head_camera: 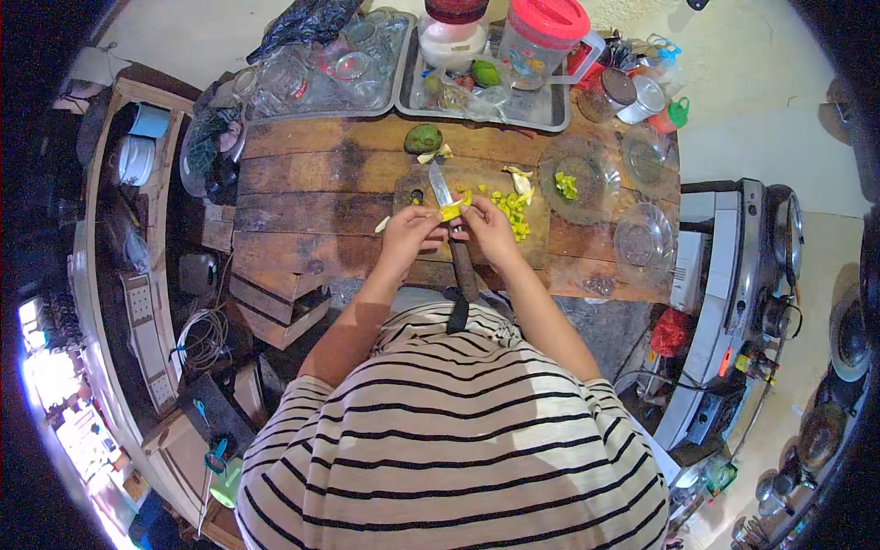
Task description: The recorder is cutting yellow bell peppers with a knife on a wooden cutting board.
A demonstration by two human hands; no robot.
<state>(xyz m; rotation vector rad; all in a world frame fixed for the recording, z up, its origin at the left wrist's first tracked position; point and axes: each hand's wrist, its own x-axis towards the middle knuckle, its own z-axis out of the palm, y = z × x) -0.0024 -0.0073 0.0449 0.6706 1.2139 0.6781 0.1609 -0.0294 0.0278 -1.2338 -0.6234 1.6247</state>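
My left hand [407, 236] and my right hand [490, 227] meet over a wooden cutting board [536, 251], pinching a yellow-green strip of fruit [452, 210] between them. A knife [463, 265] runs under the strip, its blade pointing away from me and its dark handle towards my body. Fingers of my right hand lie by the base of the blade; whether they grip it is unclear. Diced yellow-green fruit [512, 210] is heaped right of that hand, with pale peel [520, 181] beside it. Beyond the blade sits a green avocado [423, 139] near another peel scrap [440, 152].
A glass plate [581, 182] holding a few fruit pieces [566, 185] stands at right, near a clear glass dish [643, 237]. Metal trays [405, 82] with glassware, bags and a red-lidded pitcher [550, 41] line the back. A stove [735, 261] flanks the wooden table [295, 179].
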